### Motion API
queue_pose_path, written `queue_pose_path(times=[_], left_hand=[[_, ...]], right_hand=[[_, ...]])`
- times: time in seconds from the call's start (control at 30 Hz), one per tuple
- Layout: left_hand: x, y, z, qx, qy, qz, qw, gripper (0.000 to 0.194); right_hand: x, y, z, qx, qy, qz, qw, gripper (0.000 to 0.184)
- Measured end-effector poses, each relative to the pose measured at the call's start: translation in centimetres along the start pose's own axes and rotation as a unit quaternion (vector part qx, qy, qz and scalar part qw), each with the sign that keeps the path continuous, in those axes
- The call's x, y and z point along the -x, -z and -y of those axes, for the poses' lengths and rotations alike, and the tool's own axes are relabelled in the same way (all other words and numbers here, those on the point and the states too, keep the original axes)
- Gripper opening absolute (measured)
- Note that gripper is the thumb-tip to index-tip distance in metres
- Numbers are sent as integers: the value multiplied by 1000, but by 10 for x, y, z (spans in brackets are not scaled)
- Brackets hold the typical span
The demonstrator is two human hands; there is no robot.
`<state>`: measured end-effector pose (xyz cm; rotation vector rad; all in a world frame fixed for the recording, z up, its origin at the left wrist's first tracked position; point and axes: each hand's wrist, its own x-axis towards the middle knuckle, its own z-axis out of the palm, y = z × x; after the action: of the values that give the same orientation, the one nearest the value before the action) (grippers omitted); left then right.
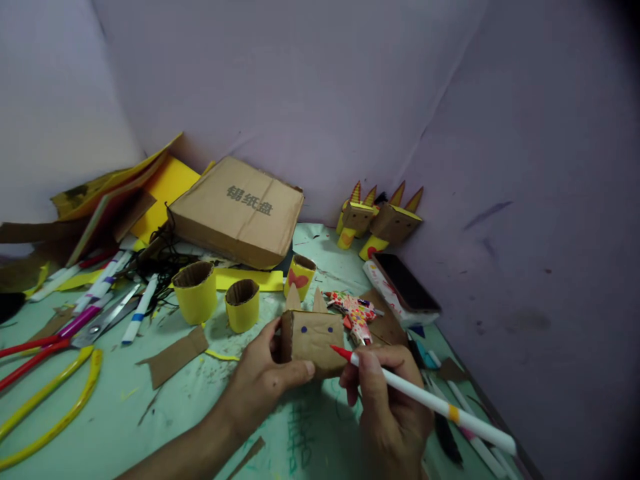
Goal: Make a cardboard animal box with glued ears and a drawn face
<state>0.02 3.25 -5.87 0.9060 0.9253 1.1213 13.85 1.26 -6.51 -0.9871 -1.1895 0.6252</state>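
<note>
My left hand [273, 370] grips a small brown cardboard head [317, 347] by its left side, thumb across the lower front. Two pointed ears stand on its top, and two blue dots mark its face. My right hand [387, 400] is closed around a white marker [440, 403] with a red tip. That tip meets or hovers just off the right part of the face; I cannot tell which. Behind the head stands a yellow cardboard tube [300, 277] with a red heart. Two plain yellow tubes [195, 293] are to the left.
A cardboard box [237, 213] leans at the back beside yellow sheets [167, 193]. Scissors [95, 330] and markers lie left. Two finished-looking cardboard figures [395, 223] stand at the wall. A patterned glue gun [355, 310] and a phone [407, 280] lie right, with more pens nearby.
</note>
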Motion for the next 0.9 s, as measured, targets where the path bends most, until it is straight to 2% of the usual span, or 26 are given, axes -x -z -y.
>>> queue_pose_path(times=[0.17,0.47,0.67,0.9], left_hand=[[1,1,-1,-15,-8,9,1000,59],[1,0,-2,-6,10,8,1000,59],[4,-2,-2,4,-12,18,1000,57],[4,-2,-3,7,-4,11,1000,59]], right_hand=[[0,0,-3,53,34,53,997,16],[-2,-2,-2,136,73,97,983,18],[-2,-7,2,120,15,84,989,23],[-2,-6,1,129,7,74,989,26]])
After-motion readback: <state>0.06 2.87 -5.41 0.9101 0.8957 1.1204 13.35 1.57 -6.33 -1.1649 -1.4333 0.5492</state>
